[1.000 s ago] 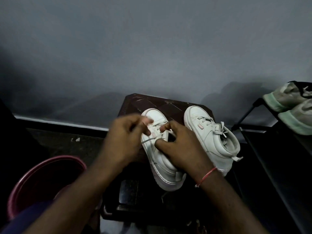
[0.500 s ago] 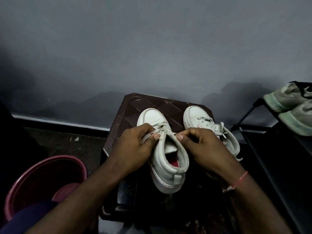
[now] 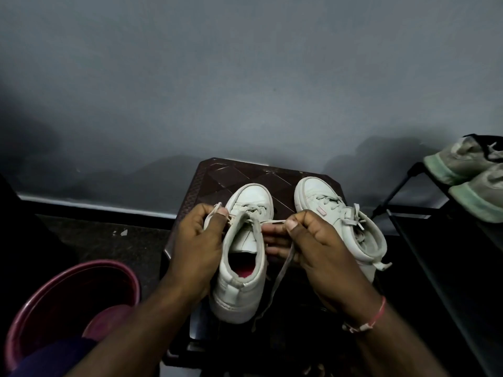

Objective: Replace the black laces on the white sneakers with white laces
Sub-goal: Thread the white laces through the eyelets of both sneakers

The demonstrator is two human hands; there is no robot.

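Observation:
Two white sneakers stand on a dark brown plastic stool (image 3: 231, 172), toes toward the wall. The left sneaker (image 3: 241, 268) has a white lace (image 3: 280, 273) through its eyelets. My left hand (image 3: 198, 248) pinches one lace end at the shoe's left side. My right hand (image 3: 313, 240) pinches the other end on the right, and that end trails down past the heel. The right sneaker (image 3: 340, 221) sits beside it with a white lace tied. No black lace is visible.
A maroon bucket (image 3: 68, 295) stands on the floor at lower left. A black shoe rack (image 3: 449, 240) at right carries a pair of greyish-green shoes (image 3: 473, 175). A grey wall (image 3: 245, 77) rises behind the stool.
My hands have moved apart from the shoe's collar, each drawing a lace end outward. The right lace end now hangs loose beside the heel.

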